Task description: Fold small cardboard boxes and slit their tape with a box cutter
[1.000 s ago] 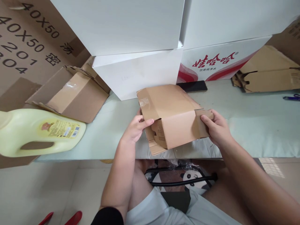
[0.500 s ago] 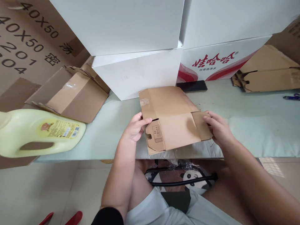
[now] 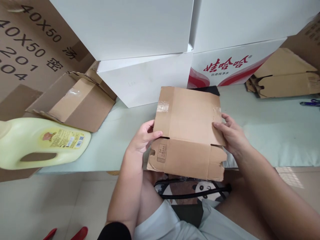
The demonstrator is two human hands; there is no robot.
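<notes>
Between my two hands is a brown cardboard box [image 3: 191,123], folded fairly flat, with slotted flaps along its near edge and clear tape on its left side. My left hand [image 3: 145,136] grips its left edge, thumb on top near a slot and fingers underneath. On the opposite edge, my right hand [image 3: 231,133] pinches the side panel with the thumb above. A printed mark shows on the near left flap. The box tilts over the front edge of the cloth-covered table [image 3: 262,133], and its underside is hidden.
White cartons [image 3: 147,80] are stacked at the back, one with red lettering. A dark phone [image 3: 212,90] lies partly behind the box. To the left are an open cardboard box [image 3: 85,100] and a yellow jug [image 3: 67,141]; at right, a flattened carton [image 3: 287,83] and purple-handled scissors [image 3: 310,102].
The cardboard has flattened and turned, its near flaps now hanging lower toward me. My right hand has shifted from the folded end flap to the right side panel, and more of the phone is covered.
</notes>
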